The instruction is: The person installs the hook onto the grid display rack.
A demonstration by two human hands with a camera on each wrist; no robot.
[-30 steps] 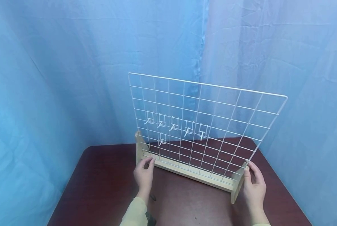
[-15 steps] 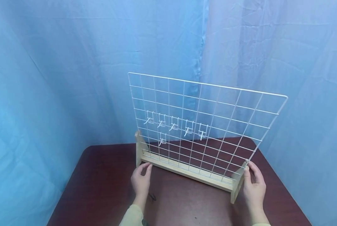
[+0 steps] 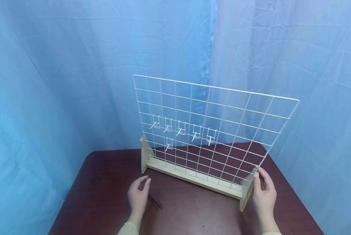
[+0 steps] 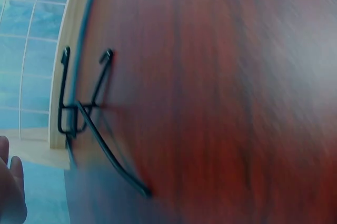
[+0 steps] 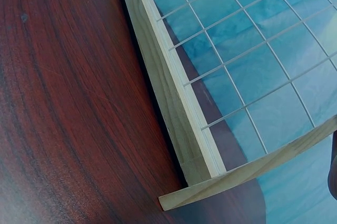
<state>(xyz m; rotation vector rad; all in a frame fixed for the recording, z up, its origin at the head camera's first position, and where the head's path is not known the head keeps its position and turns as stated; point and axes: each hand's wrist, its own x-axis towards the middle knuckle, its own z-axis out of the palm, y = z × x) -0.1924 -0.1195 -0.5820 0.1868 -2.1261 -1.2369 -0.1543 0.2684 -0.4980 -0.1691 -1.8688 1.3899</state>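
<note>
A white wire grid panel (image 3: 208, 86) stands upright in a wooden stand (image 3: 190, 177). Several white hooks (image 3: 210, 138) hang on the grid, most in one row and one lower down. My right hand (image 3: 264, 192) pinches the top of the stand's right end piece (image 3: 246, 192), where the grid's side wire meets it. In front of the stand's left end, my left hand (image 3: 138, 195) holds nothing, with thumb and forefinger bent toward each other. Close beside it a black wire hook (image 4: 108, 153) lies on the table, partly hidden by the hand in the head view.
The dark red-brown table (image 3: 105, 195) has rounded far corners. Pale blue curtains (image 3: 75, 81) surround it at the back and sides. A tiny dark speck (image 3: 203, 226) marks the table's front part.
My left hand has drawn away from the stand's base, back toward me and to the left, uncovering more of the black hook. The right hand keeps its grip; the stand is practically still.
</note>
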